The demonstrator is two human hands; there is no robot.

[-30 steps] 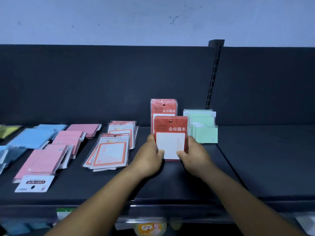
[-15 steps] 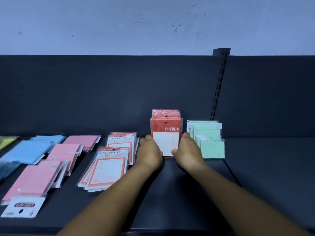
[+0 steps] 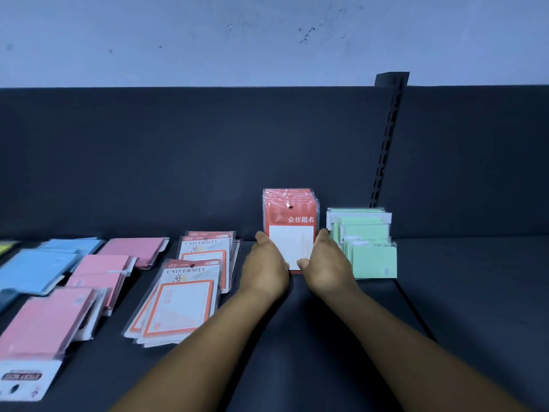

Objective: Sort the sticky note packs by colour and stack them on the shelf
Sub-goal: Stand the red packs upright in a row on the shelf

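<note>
The red sticky note packs (image 3: 290, 230) are standing upright in a row against the dark back panel (image 3: 178, 162) of the shelf (image 3: 475, 292), and I am taking them as my landmark. The front pack is showing white characters, 金榜题名, along its red header, with a punched hang hole above and a white note pane below.

My left hand (image 3: 265, 267) is pressing flat against the left edge of that front pack, and my right hand (image 3: 327, 264) is pressing against its right edge. On both hands the fingers are lying straight and close together, not curled, so the row is being squeezed between two flat palms rather than gripped. The thumbs are resting low on the front face near the pack's bottom corners.

Just right of the red row, the green packs (image 3: 368, 248) are standing in a stepped row, close beside my right hand; I cannot tell whether they are touching it. Just left of the red row, the orange-bordered packs (image 3: 181, 295) are lying flat, reading "UNIVERSITY" with 京 beneath. Farther left, pink packs (image 3: 98, 272) and blue packs (image 3: 32, 272) are lying flat. Farthest left and nearest me, a white header card (image 3: 25, 382) is reading "STICKY NOTE", upside down.
</note>
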